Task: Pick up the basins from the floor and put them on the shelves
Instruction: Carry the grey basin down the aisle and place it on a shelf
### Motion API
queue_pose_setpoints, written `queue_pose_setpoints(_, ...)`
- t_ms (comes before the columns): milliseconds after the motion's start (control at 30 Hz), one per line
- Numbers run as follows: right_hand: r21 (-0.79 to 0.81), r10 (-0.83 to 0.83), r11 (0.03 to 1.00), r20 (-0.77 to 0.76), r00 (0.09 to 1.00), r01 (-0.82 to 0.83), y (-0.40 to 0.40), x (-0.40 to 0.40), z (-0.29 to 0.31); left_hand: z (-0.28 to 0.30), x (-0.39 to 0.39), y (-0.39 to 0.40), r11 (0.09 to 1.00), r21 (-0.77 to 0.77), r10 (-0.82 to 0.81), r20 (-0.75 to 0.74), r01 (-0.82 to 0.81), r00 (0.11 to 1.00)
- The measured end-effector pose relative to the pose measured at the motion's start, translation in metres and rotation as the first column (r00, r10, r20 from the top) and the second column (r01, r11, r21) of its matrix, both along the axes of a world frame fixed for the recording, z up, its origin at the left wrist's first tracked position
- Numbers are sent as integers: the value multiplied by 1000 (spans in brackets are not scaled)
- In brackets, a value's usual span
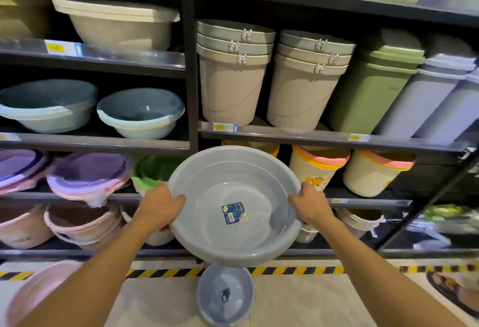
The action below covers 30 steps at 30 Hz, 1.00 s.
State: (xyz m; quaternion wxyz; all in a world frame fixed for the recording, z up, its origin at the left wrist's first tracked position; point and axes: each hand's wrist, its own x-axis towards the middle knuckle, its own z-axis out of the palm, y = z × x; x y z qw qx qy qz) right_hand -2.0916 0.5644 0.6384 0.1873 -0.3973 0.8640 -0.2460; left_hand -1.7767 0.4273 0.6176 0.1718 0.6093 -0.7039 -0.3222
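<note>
Head view | left hand [160, 206] and right hand [312, 203] are gripping opposite rims of a grey basin [234, 205], fingers curled over its edge, holding it in mid-air before the shelves [285, 135] | step: carrying it up | next: finding room on a shelf | another grey basin [225, 294] is lying on the floor [324, 298].

- Left hand [160, 206] and right hand [312, 203] grip the round grey plastic basin [233, 205] at frame centre.
- A second grey plastic basin [225, 294] lies on the floor, bottom centre.
</note>
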Motion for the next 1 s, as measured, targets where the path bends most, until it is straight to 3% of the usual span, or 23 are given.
queue_pose_setpoints(267,-5,-40,999,1,999,40,-36,-7,-46,-54,-11,-40,999,29,17,72,-19,997)
queue_pose_setpoints(500,85,-26,996,26,999,24,-60,-27,-137,-136,-27,-46,995,36,89,155,-96,984)
queue_pose_setpoints(600,115,-19,993,14,1000,17,-62,-37,-197,-191,-39,-43,995,35,79,239,-90,968)
queue_pose_setpoints(700,141,-21,990,1,1000,21,-62,-48,-268,-256,-49,-40,987,98,102,226,-127,969)
queue_pose_setpoints(867,169,19,985,-3,1000,-18,-59,-63,-406,-393,-55,-39,976,159,108,231,-147,967)
queue_pose_setpoints(1000,138,29,990,-12,999,-27,-61,-70,-528,-514,-58,-44,988,111,86,206,-111,975)
